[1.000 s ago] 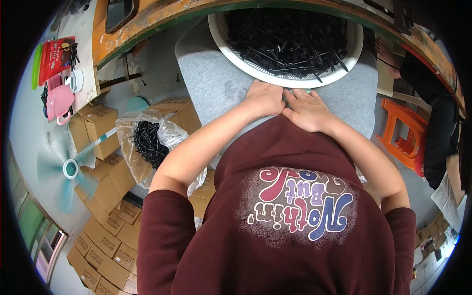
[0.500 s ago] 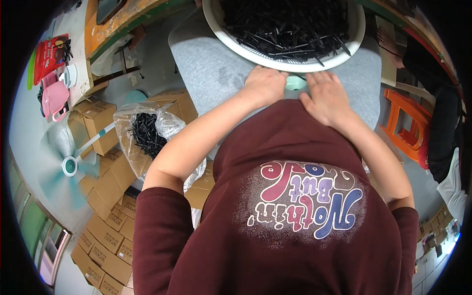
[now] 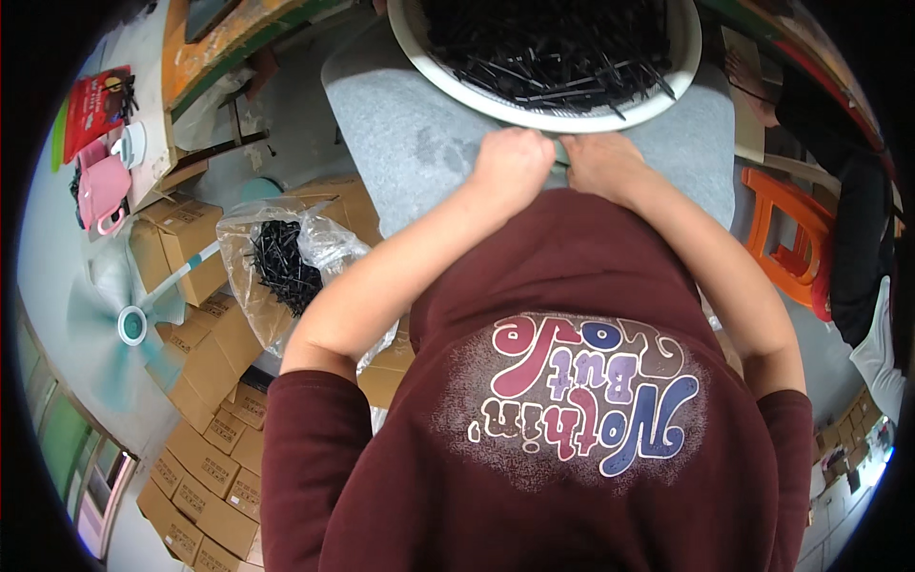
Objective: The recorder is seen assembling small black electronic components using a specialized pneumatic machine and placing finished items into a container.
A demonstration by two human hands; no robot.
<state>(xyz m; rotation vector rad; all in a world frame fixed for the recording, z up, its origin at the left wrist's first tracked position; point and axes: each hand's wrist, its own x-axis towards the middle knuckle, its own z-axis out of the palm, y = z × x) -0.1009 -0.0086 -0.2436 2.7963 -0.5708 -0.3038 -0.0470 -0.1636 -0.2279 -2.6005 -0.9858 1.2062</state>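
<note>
My left hand [image 3: 517, 164] is curled into a fist at the near edge of the grey cloth-covered board [image 3: 419, 143]. Close beside it, my right hand [image 3: 602, 164] has its fingers bent inward, its fingertips almost meeting the left. A sliver of a pale green thing [image 3: 560, 155] shows between them; its kind is hidden by the hands. What lies inside either grip cannot be seen. Just beyond both hands stands a round white plastic basket [image 3: 534, 118], heaped with thin black plastic pieces [image 3: 543, 57].
At left, a clear plastic bag [image 3: 329, 250] holds more black pieces among brown cardboard boxes [image 3: 205, 467]. A fan [image 3: 132, 326] with blurred blades stands beside them. An orange plastic stool [image 3: 786, 234] is at right, near another person's dark-clothed leg [image 3: 848, 181]. A pink cup [image 3: 103, 191] sits far left.
Both hands have gone from lying with fingers extended to curled. My right hand has drawn left, closer to the other, and the pale green thing is now mostly covered.
</note>
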